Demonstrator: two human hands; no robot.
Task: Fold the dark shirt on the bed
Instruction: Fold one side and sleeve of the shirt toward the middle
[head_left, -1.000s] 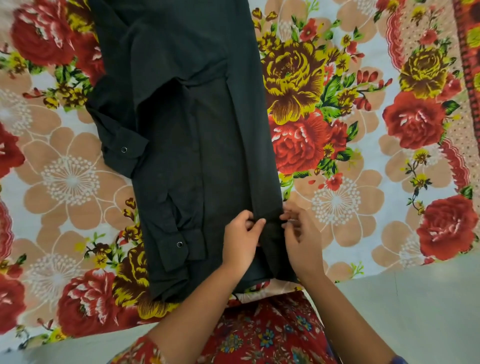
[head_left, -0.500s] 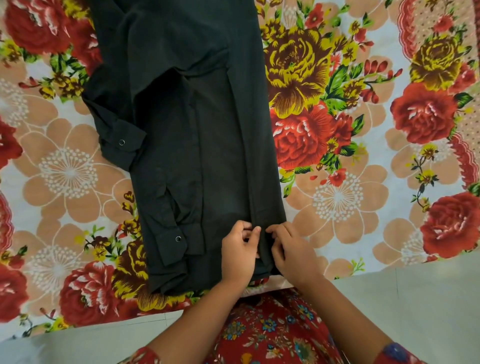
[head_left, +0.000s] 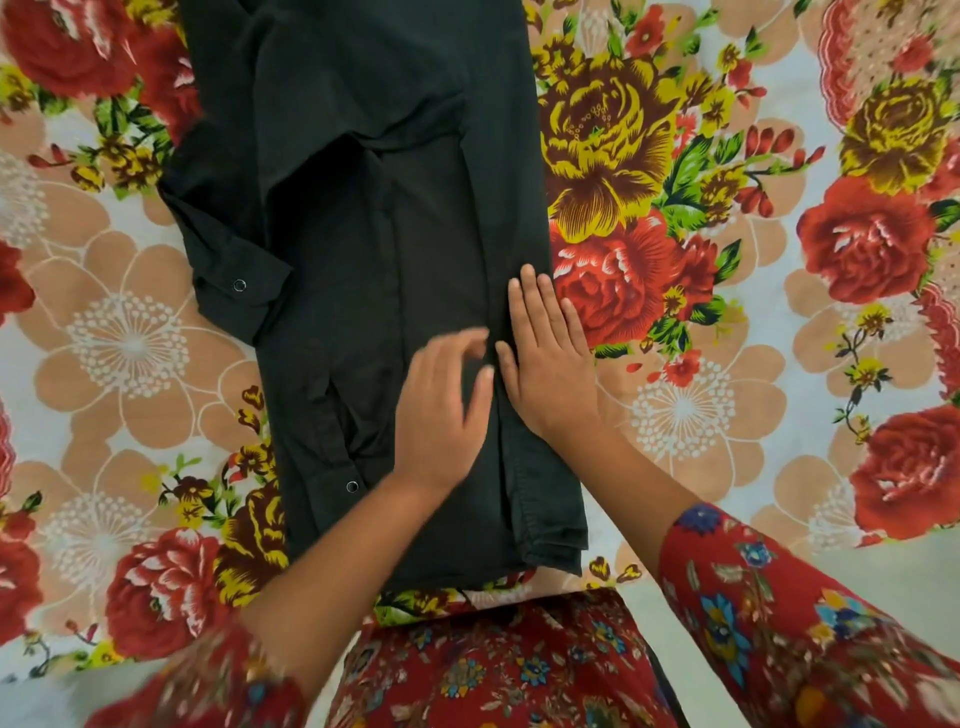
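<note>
The dark shirt (head_left: 363, 270) lies lengthwise on the bed as a narrow strip, its sides turned inward. Two sleeve cuffs with snap buttons rest on its left half. Its hem sits at the near edge of the bed. My right hand (head_left: 545, 358) lies flat, palm down, on the shirt's right folded edge, fingers straight and together. My left hand (head_left: 441, 410) hovers or rests just left of it over the middle of the shirt, fingers loosely curled and blurred by motion. Neither hand pinches any cloth.
A floral bedsheet (head_left: 727, 260) in red, yellow and peach covers the bed on both sides of the shirt. The near edge of the bed (head_left: 519, 587) runs just below the hem. My red patterned clothing fills the bottom of the view.
Both hands let go of the pinched right edge near the hem and moved up the shirt. The right hand now lies flat; the left is still moving.
</note>
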